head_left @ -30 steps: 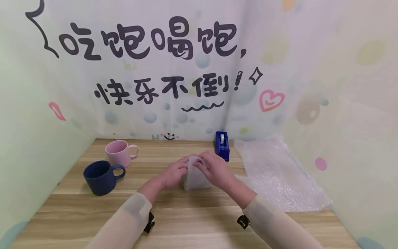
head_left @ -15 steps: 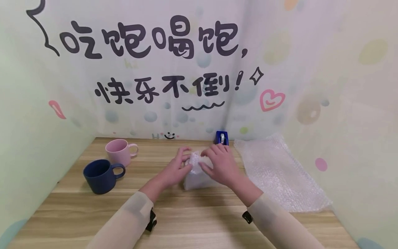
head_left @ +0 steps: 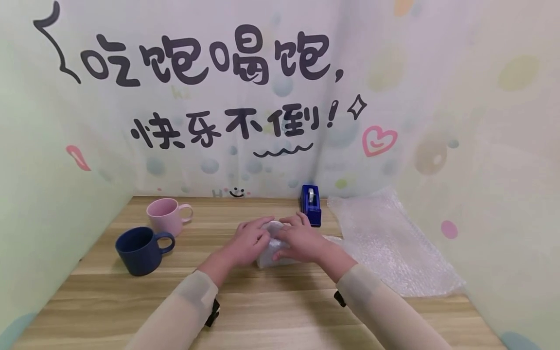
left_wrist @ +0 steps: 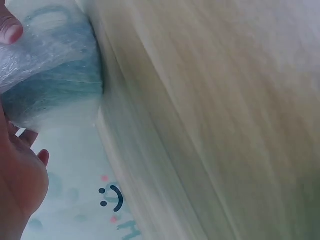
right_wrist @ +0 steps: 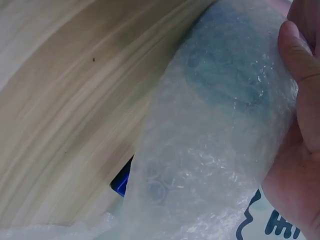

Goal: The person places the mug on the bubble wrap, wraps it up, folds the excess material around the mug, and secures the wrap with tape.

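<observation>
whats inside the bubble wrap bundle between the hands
Through the bubble wrap, a blue-green, cup-like object shows, with a handle-like loop. Its interior and finer details are covered by the cloudy layers.

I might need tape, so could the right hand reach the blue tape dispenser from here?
Likely yes: the blue tape dispenser stands just beyond the right hand, with nothing visible between them in the head view, though that hand would have to leave the bubble-wrapped bundle first.
</observation>
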`<control>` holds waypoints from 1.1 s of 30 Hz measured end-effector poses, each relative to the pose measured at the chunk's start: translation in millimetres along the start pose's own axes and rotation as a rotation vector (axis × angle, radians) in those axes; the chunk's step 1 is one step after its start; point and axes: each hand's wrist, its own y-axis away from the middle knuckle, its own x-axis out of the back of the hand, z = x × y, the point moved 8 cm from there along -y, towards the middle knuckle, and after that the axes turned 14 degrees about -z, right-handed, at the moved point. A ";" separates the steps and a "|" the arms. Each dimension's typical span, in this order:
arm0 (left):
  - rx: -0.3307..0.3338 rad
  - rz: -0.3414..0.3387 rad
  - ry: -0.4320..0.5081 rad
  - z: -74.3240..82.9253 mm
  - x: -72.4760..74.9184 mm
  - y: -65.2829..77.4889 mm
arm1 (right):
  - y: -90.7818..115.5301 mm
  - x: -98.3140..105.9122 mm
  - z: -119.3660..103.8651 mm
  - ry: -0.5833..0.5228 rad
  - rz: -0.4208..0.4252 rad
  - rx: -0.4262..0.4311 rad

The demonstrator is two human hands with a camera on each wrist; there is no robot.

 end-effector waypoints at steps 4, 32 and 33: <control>-0.079 0.118 -0.075 9.9 11.1 7.5 | -4.0 0.2 2.8 -0.062 -0.053 0.008; -0.117 -0.123 -0.421 35.4 28.3 14.9 | 14.2 34.6 19.3 -0.130 -0.111 0.083; -0.099 -0.132 -0.447 34.6 30.4 13.9 | 14.7 34.5 18.3 -0.143 -0.126 0.083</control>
